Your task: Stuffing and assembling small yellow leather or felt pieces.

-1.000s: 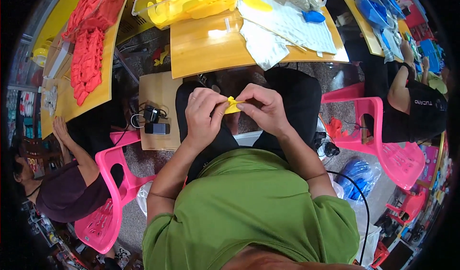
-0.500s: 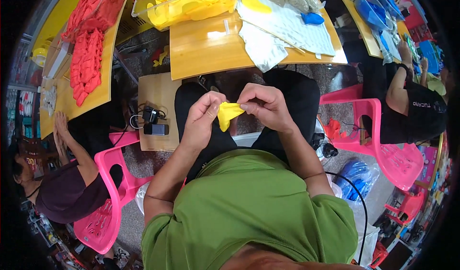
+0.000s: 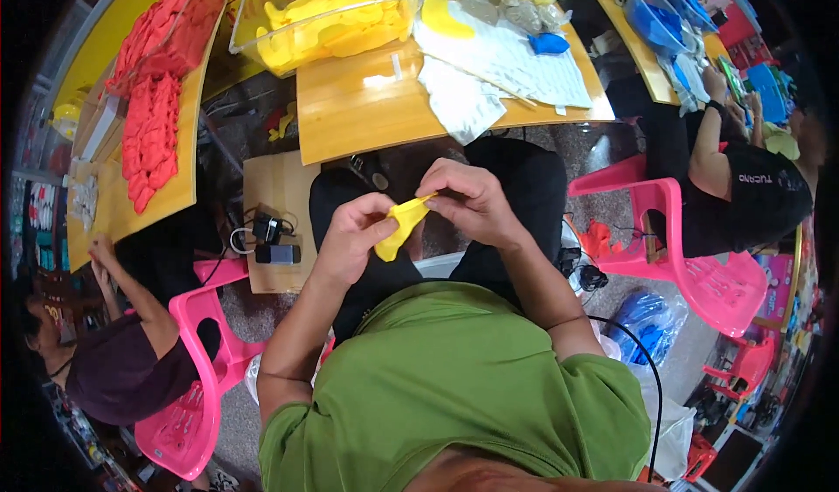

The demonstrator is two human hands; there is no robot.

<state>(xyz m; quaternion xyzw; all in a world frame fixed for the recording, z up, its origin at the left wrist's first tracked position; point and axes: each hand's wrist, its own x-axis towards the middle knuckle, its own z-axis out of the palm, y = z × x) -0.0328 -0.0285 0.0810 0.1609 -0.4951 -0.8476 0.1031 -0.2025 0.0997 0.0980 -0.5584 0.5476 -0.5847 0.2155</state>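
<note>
Two bare hands work over the lap of a person in a green short-sleeved shirt [image 3: 463,378], holding a small, soft-looking, bright yellow piece [image 3: 402,222] in mid-air, just short of the near edge of a glossy brown wooden worktop [image 3: 350,125]. The left hand [image 3: 352,234] grasps the piece along the side of its broad part, a loose lobe showing past the thumb; the right hand [image 3: 476,202] pinches the narrow tip. The piece lies between the two, its long axis slanting from the broad end at near left to the tip at far right, with the left hand closer to its bulk. The right fingertips hide the very tip, the left fingers curl out of sight, and whether the piece is folded or hollow is hard to make out. Beyond, a wrinkled white cloth [image 3: 463,112] droops over the worktop's near edge; toward the far left corner, a clear plastic bin [image 3: 262,39] of yellow pieces is partly cut off from view.
</note>
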